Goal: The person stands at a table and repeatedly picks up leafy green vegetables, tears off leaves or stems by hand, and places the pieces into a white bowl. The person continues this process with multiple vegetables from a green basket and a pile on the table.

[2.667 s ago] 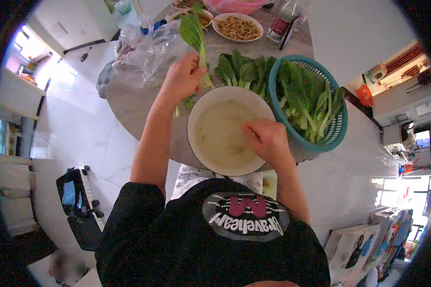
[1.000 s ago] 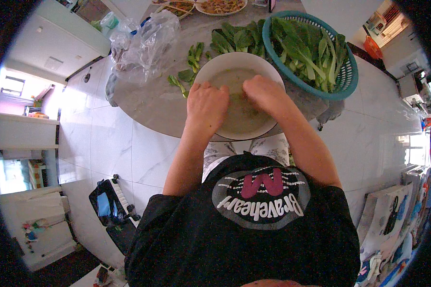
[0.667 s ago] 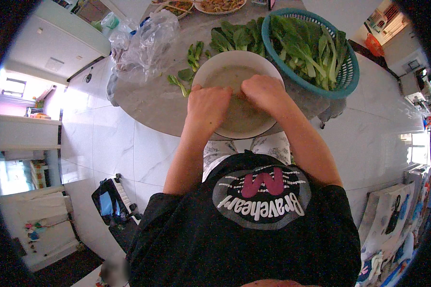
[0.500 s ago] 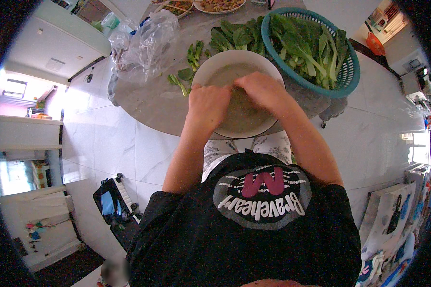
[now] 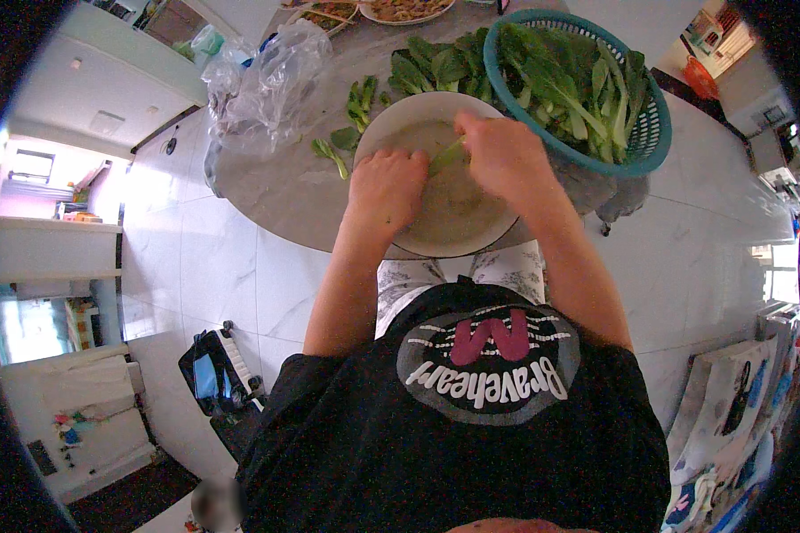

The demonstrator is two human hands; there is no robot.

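Observation:
A wide white bowl [image 5: 378, 124] of cloudy water stands at the table's near edge. Over it, a pale green stalk of leafy greens [image 5: 447, 158] stretches between my two hands. My right hand [image 5: 507, 160], slightly blurred, pinches the stalk's upper end at the bowl's right side. My left hand [image 5: 388, 188] is closed at the lower end, inside the left rim, its fingertips hidden under the knuckles. Right of the bowl, a teal plastic basket [image 5: 656, 147] holds many long leafy greens [image 5: 587, 98].
More leafy greens [image 5: 440, 67] lie behind the bowl, with loose small pieces [image 5: 331, 158] at its left. Crumpled clear plastic bags [image 5: 271, 84] cover the table's left side. Two dishes of food [image 5: 404, 9] stand at the far edge. The grey table [image 5: 276, 191] has a rounded edge.
My right hand has moved right and slightly up, away from my left, and the green stalk now shows between them. My left hand has hardly moved.

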